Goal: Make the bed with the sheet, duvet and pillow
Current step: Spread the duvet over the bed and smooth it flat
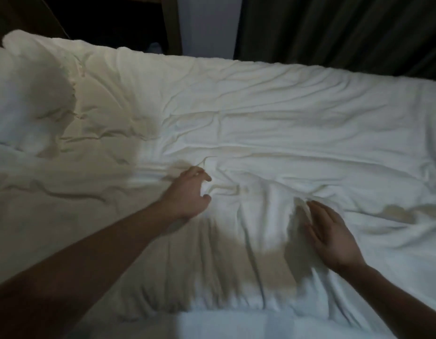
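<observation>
White duvet [261, 123] covers the bed; left hand [187, 192] loosely curled, right hand [331, 236] flat, both hands apart.

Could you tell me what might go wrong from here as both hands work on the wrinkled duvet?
The left hand seems to bunch the duvet; pulling there may deepen the creases. The right hand lies flat, so smoothing one-sidedly could drag the cover askew. The pillow might get shifted.
</observation>
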`<move>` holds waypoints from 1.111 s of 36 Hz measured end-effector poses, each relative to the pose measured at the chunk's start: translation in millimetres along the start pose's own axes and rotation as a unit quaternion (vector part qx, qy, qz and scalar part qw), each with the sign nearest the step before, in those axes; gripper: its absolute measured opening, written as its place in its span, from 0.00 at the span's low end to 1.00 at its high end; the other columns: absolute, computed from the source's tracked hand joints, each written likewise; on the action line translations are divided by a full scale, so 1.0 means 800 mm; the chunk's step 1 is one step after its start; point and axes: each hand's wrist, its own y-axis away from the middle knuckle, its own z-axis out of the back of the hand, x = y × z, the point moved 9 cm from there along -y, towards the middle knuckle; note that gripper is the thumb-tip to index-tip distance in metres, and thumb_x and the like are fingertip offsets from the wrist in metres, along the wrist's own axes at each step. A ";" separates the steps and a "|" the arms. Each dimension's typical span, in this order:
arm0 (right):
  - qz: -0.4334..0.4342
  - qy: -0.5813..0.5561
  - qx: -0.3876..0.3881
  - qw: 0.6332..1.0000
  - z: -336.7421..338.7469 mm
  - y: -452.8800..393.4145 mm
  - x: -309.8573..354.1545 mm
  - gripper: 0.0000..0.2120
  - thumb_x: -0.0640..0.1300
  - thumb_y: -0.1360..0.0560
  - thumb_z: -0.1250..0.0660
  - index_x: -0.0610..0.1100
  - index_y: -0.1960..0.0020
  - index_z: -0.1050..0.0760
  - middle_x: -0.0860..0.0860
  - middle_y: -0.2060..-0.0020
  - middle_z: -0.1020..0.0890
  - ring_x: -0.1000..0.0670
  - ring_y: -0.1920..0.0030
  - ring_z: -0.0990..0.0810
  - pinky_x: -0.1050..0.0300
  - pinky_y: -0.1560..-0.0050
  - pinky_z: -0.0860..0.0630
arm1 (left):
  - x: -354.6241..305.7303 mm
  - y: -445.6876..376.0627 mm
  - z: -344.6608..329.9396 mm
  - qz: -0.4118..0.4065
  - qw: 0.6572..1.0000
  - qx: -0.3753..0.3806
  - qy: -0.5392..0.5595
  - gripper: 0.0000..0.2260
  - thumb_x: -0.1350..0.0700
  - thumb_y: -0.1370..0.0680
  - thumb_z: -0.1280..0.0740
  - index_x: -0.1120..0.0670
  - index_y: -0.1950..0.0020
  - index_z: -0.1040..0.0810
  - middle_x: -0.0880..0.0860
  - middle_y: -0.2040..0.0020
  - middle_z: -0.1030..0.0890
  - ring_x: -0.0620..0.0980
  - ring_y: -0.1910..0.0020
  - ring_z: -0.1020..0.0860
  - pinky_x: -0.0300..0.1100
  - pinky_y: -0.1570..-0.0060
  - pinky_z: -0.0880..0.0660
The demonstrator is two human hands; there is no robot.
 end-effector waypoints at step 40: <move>-0.097 0.124 0.055 0.986 0.227 0.027 -0.615 0.21 0.50 0.24 0.37 0.45 0.33 0.27 0.42 0.38 0.27 0.36 0.38 0.30 0.42 0.39 0.31 | -0.550 -0.085 -0.303 0.039 0.982 0.163 -0.086 0.26 0.41 0.36 0.42 0.48 0.41 0.22 0.55 0.35 0.23 0.56 0.35 0.26 0.50 0.37 0.29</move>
